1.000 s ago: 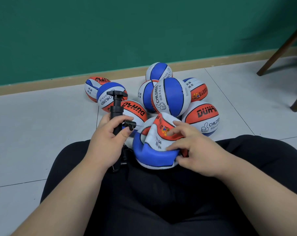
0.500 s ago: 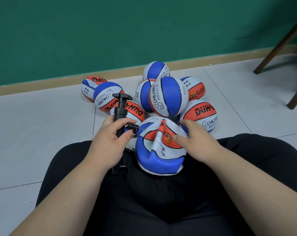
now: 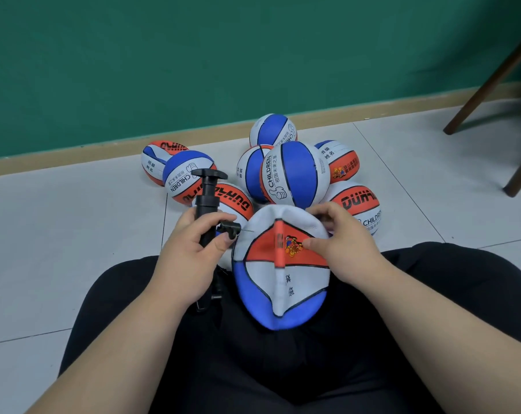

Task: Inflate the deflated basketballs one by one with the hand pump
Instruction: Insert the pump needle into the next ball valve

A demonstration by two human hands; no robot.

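Head view: your left hand (image 3: 193,258) is clenched round the black plastic hand pump (image 3: 207,201), its thin needle (image 3: 247,230) at the edge of the limp blue, white and orange basketball (image 3: 280,279) in your lap — your right hand (image 3: 343,243) grips its top. Next, likely: seat the needle in the valve. Beyond your grip — rounder balls (image 3: 292,174), pale floor tiles (image 3: 59,234), green wall (image 3: 163,55).

Folded, deflated basketball (image 3: 283,282) on the lap, black pump (image 3: 207,201) upright.
Pump stands at its 9 o'clock; other balls (image 3: 292,174) cluster at 12.
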